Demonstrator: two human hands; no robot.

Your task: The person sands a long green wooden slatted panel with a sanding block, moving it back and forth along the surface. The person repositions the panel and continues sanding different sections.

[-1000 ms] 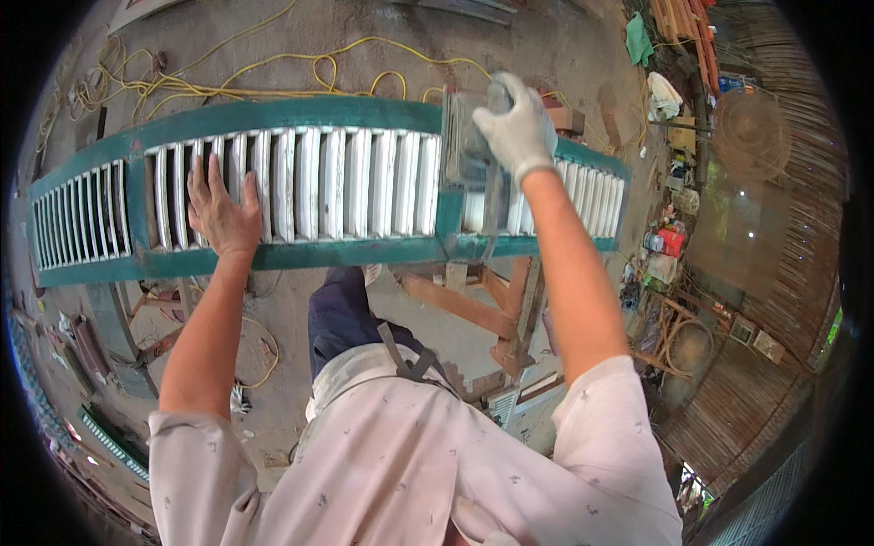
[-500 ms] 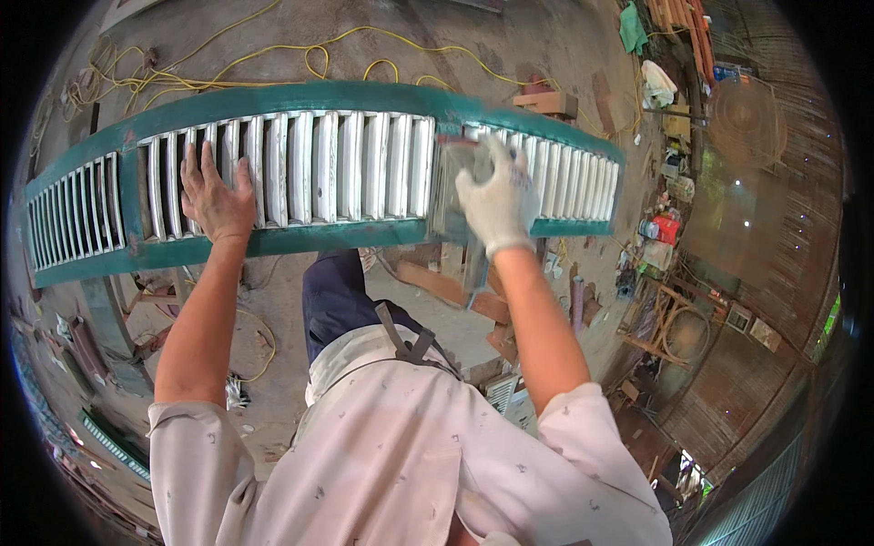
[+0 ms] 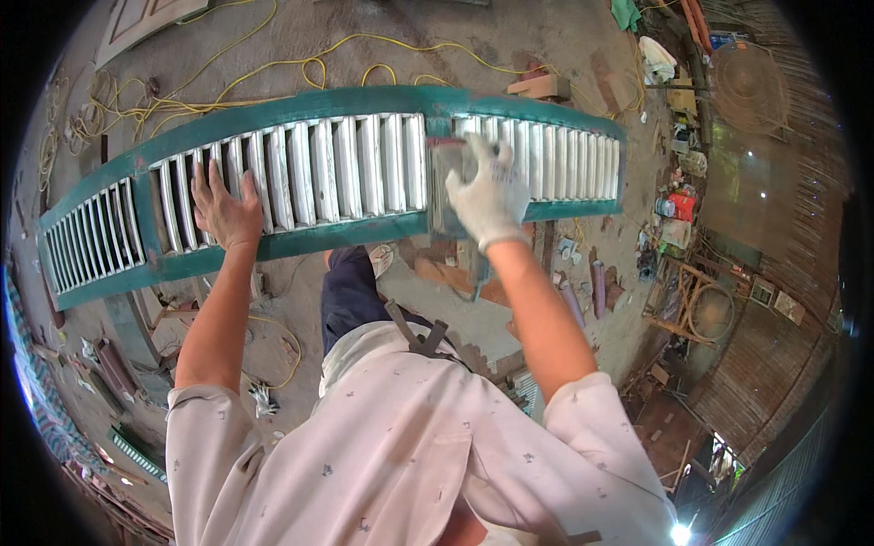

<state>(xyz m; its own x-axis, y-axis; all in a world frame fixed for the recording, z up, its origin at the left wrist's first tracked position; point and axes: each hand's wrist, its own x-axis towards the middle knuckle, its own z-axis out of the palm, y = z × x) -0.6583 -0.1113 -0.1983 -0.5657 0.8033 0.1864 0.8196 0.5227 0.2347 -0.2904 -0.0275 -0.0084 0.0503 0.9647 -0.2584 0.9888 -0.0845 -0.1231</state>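
Note:
A long louvered shutter [image 3: 300, 106] lies across in front of me, its frame green and its slats white. My left hand [image 3: 228, 211] is bare and rests flat on the slats left of the middle, fingers spread. Over the crossbar right of the middle is my right hand [image 3: 490, 198], in a whitish work glove. Its fingers curl round a grey tool [image 3: 442, 187] with a reddish far edge, which looks like a power sander. Motion smears the tool, and the glove hides part of it. The tool is over the crossbar, at the ends of the slats.
Yellow cable [image 3: 273, 64] loops over the floor beyond the shutter, near a wooden block [image 3: 541, 87]. Wood pieces [image 3: 482, 284] lie beneath it. At the right stand a round fan [image 3: 751, 86], a red container [image 3: 681, 206] and clutter along the wall.
The whole view has shifted and turned slightly. My left hand keeps its place on the slats. My right hand stays at the crossbar with the tool, which is blurred in both frames.

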